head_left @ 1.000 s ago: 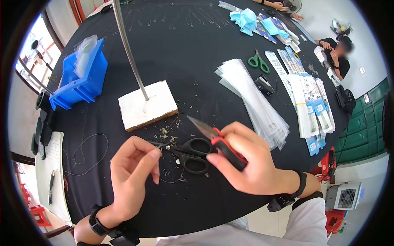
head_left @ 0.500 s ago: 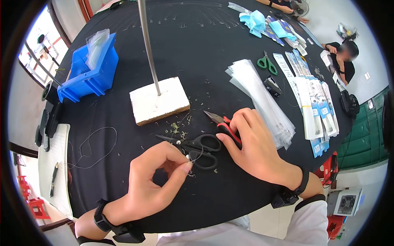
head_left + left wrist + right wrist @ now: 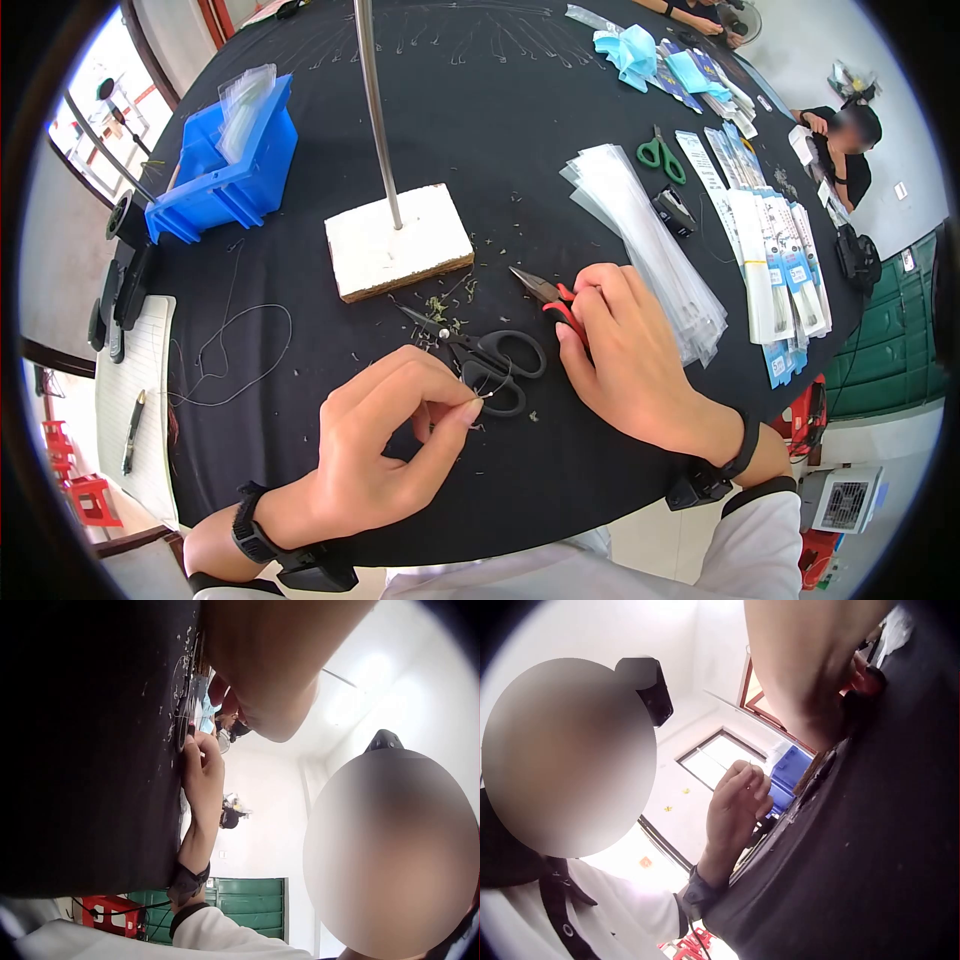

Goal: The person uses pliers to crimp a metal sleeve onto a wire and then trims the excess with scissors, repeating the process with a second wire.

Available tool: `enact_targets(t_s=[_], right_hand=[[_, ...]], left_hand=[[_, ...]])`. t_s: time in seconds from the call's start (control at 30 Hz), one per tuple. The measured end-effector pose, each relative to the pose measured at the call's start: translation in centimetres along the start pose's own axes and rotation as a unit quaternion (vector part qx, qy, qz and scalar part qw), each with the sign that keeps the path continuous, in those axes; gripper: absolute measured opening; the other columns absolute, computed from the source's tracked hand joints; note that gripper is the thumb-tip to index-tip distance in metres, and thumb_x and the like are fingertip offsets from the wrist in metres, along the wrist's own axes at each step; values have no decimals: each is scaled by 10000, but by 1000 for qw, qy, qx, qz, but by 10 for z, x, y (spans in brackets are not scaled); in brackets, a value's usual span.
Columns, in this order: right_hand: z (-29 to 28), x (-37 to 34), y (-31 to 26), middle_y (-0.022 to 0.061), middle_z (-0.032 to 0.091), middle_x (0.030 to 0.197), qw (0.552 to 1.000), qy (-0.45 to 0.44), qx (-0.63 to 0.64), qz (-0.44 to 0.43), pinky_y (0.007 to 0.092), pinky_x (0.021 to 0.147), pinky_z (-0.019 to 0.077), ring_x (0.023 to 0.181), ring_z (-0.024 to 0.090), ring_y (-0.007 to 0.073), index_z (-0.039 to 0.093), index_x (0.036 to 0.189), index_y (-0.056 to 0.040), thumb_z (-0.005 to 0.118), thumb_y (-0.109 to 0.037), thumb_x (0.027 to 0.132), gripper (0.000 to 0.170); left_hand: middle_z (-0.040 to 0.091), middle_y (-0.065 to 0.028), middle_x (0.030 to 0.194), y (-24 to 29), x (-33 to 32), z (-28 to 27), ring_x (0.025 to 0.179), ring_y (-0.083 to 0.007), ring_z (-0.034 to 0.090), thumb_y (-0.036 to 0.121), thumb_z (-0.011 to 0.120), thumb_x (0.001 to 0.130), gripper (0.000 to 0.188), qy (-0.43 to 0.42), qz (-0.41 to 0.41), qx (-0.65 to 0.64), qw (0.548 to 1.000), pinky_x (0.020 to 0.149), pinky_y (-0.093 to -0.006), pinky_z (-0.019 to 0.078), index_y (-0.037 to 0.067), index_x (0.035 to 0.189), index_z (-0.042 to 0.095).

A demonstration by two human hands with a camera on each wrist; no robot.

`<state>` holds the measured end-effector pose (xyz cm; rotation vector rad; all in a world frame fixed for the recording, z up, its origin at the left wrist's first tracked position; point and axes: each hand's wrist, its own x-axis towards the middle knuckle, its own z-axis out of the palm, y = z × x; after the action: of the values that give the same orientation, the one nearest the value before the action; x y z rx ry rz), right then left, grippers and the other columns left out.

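In the head view the left hand pinches a thin strand between thumb and forefinger, over the handles of the black scissors. The scissors lie on the black cloth among green scraps. To their right the right hand has its fingers curled round the red and black handles of pliers, whose closed tips point up and left. The left wrist view shows the right hand low at the cloth. In the right wrist view the left hand is raised with pinched fingertips.
A white block with a metal rod stands beyond the scissors. Around it are a blue bin, a notebook, a looped thread, clear sleeves, green scissors, a stapler and packets. Other people sit at the far side.
The left hand has moved right, from the left of the black scissors to over their handles, carrying the strand. The pliers have moved off the scissors to their upper right, held lower by the right hand.
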<state>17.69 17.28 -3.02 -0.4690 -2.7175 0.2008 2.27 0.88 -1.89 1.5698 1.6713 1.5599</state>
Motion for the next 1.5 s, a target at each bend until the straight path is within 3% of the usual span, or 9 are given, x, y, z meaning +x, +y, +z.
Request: enact_targets(t_s=[0.17, 0.23, 0.33, 0.43, 0.6, 0.77, 0.9, 1.27, 1.5], right_hand=[[-14, 9, -12, 155, 492, 1110, 984, 52, 172, -21, 371, 738, 439, 905, 506, 318, 501, 1094, 19, 720, -38, 704, 451], [-22, 7, -20, 123, 531, 1148, 917, -52, 394, -26, 287, 611, 460, 713, 569, 184, 482, 1184, -16, 710, -13, 736, 503], [-23, 3, -27, 50, 603, 920, 818, -177, 544, 55, 235, 568, 437, 643, 539, 99, 552, 1144, -41, 679, -40, 797, 370], [-26, 1, -16, 25, 571, 766, 846, -249, 471, -22, 230, 558, 428, 634, 536, 97, 645, 1005, -53, 666, -81, 822, 186], [-37, 3, -14, 43, 598, 727, 663, -354, 659, -30, 231, 596, 421, 680, 549, 107, 666, 1078, -45, 545, -105, 918, 209], [-39, 3, -21, 184, 673, 855, 718, -149, 679, -39, 252, 528, 443, 627, 554, 181, 661, 1071, 12, 377, -386, 987, 496], [-33, 0, -15, 140, 556, 1236, 719, -123, 684, 1, 208, 594, 455, 806, 580, 129, 572, 1213, 1, 407, -205, 982, 352], [-29, 1, -16, 91, 624, 1054, 774, -208, 593, 77, 193, 566, 451, 711, 587, 96, 619, 1092, 19, 456, -148, 968, 265], [-21, 4, -3, 72, 588, 966, 811, 61, 553, 179, 164, 446, 373, 593, 508, 46, 608, 894, 12, 447, -132, 969, 229]], left_hand=[[563, -83, 699, 2, 1, -1, 554, -137, 519, -96, 641, 724, 121, -11, 31, 32, 999, 481, -230, 412, -12, 792, 587], [566, -85, 701, 3, 1, 0, 557, -142, 530, -95, 648, 718, 125, -16, 52, 42, 998, 481, -235, 419, -11, 791, 590], [576, -109, 725, 2, 1, -1, 576, -149, 542, -115, 636, 699, 146, -27, 72, 50, 996, 502, -238, 428, -17, 792, 581], [580, -119, 738, 4, 1, -2, 587, -152, 548, -125, 627, 687, 159, -12, 61, 50, 997, 512, -236, 432, -20, 795, 576], [575, -91, 711, 3, 1, 1, 559, -149, 541, -100, 673, 692, 151, 9, 33, 42, 998, 474, -238, 427, -9, 782, 593], [564, -94, 701, 5, 0, 0, 559, -185, 543, -109, 674, 675, 169, -28, 47, 33, 998, 482, -257, 435, -8, 786, 595], [585, -91, 724, 6, 0, 0, 589, -213, 573, -98, 683, 644, 190, -34, 73, 40, 996, 505, -271, 458, 1, 783, 598], [586, -112, 728, 2, -1, 0, 549, -150, 540, -115, 627, 658, 172, -16, 94, 51, 994, 488, -229, 428, -11, 788, 584], [585, -84, 705, 2, 0, -1, 550, -132, 533, -107, 643, 681, 147, 62, 41, 59, 995, 464, -227, 405, -2, 767, 587]])
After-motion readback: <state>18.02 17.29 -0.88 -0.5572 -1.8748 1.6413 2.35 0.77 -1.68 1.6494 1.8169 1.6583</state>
